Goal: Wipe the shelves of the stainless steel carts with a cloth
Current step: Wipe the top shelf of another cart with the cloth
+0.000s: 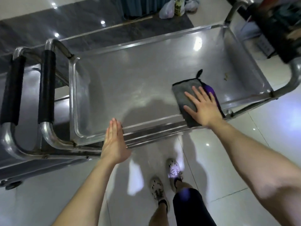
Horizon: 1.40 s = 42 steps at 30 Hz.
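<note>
A single grey cloth (182,95), folded, with a purple side and a black loop showing at its far edge, is lying flat at the near right corner of the cart's top shelf (130,85), its near end hanging over the rim. The right hand (203,106) is pressing down on it palm first, with the fingers straight and spread apart and the thumb stretched out to the side; nothing is being gripped. The right arm is reaching out nearly straight from the lower right.

The left hand (114,141) is resting against the near rim of the same shelf, turned on its edge, its fingers straight and held together, curling around nothing. The left forearm is angling up from the lower left.

A few small crumbs (225,77) are sitting on the shelf beyond the cloth, well apart from it.

Two steel carts are showing: the cart (291,79) being wiped, and a second cart (24,163) just beside it on the left. Two handle bars with black grips (47,88) are standing between them.

Below, two pale shoes (156,188) are standing on the glossy tiled floor (48,201). Some plastic bags (167,11) are lying at the far side.
</note>
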Each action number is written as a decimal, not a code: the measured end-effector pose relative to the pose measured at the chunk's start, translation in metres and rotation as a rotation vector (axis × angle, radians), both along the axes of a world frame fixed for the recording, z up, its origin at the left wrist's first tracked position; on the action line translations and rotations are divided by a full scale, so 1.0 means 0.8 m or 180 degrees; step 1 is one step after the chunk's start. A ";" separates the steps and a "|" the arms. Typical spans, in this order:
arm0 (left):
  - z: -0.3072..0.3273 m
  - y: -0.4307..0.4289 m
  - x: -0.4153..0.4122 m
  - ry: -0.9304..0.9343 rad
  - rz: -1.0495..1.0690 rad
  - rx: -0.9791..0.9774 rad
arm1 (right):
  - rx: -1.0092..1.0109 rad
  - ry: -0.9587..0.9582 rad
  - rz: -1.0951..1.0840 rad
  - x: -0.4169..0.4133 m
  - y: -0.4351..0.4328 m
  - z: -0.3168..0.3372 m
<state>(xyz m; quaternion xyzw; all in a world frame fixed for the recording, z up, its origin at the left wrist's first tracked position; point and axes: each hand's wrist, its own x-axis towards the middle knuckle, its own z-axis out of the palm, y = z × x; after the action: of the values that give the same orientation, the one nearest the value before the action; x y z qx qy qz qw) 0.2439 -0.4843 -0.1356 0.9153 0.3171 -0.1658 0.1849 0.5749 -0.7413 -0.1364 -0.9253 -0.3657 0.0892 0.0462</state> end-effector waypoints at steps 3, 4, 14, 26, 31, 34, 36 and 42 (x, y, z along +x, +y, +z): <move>0.007 -0.008 0.014 0.0117 -0.0085 0.0075 | -0.0162 0.0262 -0.1335 0.014 -0.020 0.002; 0.010 -0.016 0.023 0.0032 -0.0137 0.0048 | -0.0157 0.0230 -0.1441 0.005 -0.009 0.001; 0.031 -0.124 0.205 -0.0925 -0.0252 -0.0355 | 0.0257 -0.0069 0.0738 -0.022 0.027 -0.016; 0.017 -0.222 0.359 -0.0809 0.0092 -0.0006 | 0.0043 -0.0178 -0.0527 0.231 -0.188 -0.014; -0.008 -0.205 0.401 -0.0743 0.0553 0.0530 | 0.0170 -0.0201 -0.0626 0.193 -0.107 -0.023; -0.024 -0.193 0.404 -0.0645 0.0759 0.0858 | 0.0476 -0.0241 0.0901 0.171 -0.065 -0.030; -0.032 -0.193 0.403 -0.0630 0.0821 0.1044 | 0.0710 -0.0206 0.1669 0.187 -0.057 -0.032; -0.041 -0.196 0.407 -0.0753 0.0834 0.1206 | 0.0631 -0.0340 0.1904 0.295 -0.017 -0.033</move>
<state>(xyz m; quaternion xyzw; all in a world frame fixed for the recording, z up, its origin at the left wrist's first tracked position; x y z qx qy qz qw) 0.5697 -0.6408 -0.1681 0.8977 0.4346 0.0301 0.0658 0.8112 -0.7551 -0.1627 -0.7711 -0.6304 0.0141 0.0886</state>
